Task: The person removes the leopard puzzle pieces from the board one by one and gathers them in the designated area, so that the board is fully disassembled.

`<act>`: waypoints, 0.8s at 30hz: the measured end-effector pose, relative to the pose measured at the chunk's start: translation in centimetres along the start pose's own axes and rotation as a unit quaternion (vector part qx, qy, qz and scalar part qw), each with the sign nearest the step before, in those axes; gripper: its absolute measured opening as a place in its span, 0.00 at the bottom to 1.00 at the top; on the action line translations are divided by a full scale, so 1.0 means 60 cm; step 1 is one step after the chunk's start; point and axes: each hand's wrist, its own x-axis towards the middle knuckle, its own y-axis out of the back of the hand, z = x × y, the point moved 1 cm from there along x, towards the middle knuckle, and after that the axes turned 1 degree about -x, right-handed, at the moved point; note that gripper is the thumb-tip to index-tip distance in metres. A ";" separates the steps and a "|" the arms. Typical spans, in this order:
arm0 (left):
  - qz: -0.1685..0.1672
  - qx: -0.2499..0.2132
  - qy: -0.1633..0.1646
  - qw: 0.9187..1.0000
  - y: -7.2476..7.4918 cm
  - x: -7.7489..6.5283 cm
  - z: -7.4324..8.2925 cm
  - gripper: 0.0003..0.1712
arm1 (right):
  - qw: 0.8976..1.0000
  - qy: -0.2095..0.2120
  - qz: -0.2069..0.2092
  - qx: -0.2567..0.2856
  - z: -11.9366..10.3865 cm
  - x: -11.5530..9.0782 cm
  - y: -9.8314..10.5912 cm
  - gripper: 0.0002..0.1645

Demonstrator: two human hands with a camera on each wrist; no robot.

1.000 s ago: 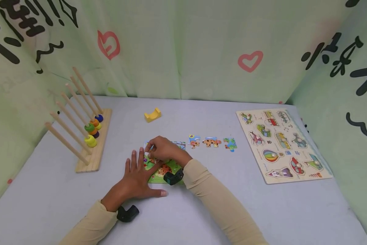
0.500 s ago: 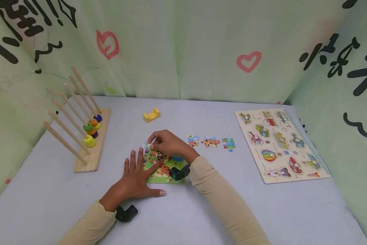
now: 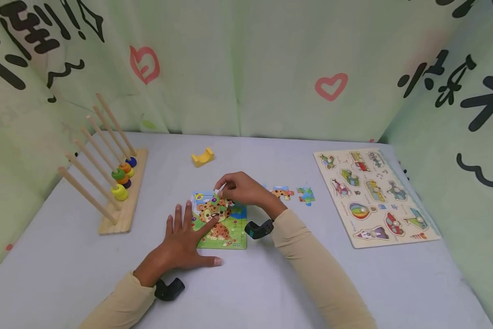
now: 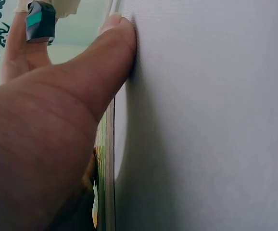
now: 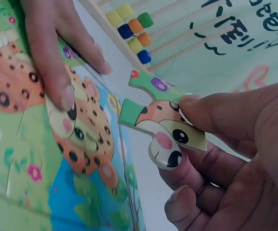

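Observation:
My right hand [image 3: 246, 189] pinches a jigsaw piece [image 5: 160, 122] between thumb and fingers, above the top edge of a jigsaw puzzle board [image 3: 238, 241]. The piece carries part of a spotted animal's face with a pink nose. On the board is a spotted leopard cub [image 5: 88, 127] against green grass and blue water. My left hand [image 3: 182, 249] lies spread at the board's left side, its index fingertip on the cub's face. In the left wrist view, the left thumb [image 4: 110, 57] extends along the white tabletop, close to the board's edge.
Right of the puzzle lie a spotted loose piece [image 3: 282, 193] and a blue-green loose piece [image 3: 306, 196]. A wooden peg rack [image 3: 125, 224] with coloured beads stands left. Behind is a yellow curved block [image 3: 203, 157]; a wooden picture board [image 3: 363, 242] lies at right.
My right hand has moved right and back from the puzzle's upper left, pinching the jigsaw piece and uncovering more of the picture. The left hand has stayed in place.

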 end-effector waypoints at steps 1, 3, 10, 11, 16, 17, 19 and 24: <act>0.000 0.001 0.002 1.000 0.000 0.000 0.000 0.60 | 1.000 -0.004 0.001 0.003 0.004 -0.004 0.003 0.11; -0.001 0.002 0.007 1.000 0.000 0.000 0.000 0.60 | 1.000 -0.013 0.001 0.006 0.010 -0.012 0.009 0.11; -0.001 0.001 0.010 1.000 0.002 -0.003 0.001 0.60 | 0.999 -0.033 0.008 -0.004 0.031 -0.034 0.026 0.11; 0.000 -0.001 0.010 1.000 0.003 -0.003 0.002 0.60 | 0.999 -0.034 0.009 -0.005 0.033 -0.037 0.028 0.11; 0.004 -0.007 0.005 1.000 0.004 -0.004 0.003 0.59 | 0.999 -0.039 0.010 -0.004 0.045 -0.052 0.040 0.12; 0.004 -0.007 0.004 1.000 0.003 -0.004 0.003 0.59 | 0.999 -0.040 0.010 -0.005 0.047 -0.055 0.042 0.12; 0.004 -0.005 0.003 1.000 0.003 -0.003 0.003 0.59 | 0.999 -0.042 0.009 -0.003 0.051 -0.060 0.046 0.11; 0.005 -0.001 0.002 1.000 0.000 -0.001 0.002 0.60 | 0.999 -0.045 0.003 -0.001 0.064 -0.071 0.054 0.11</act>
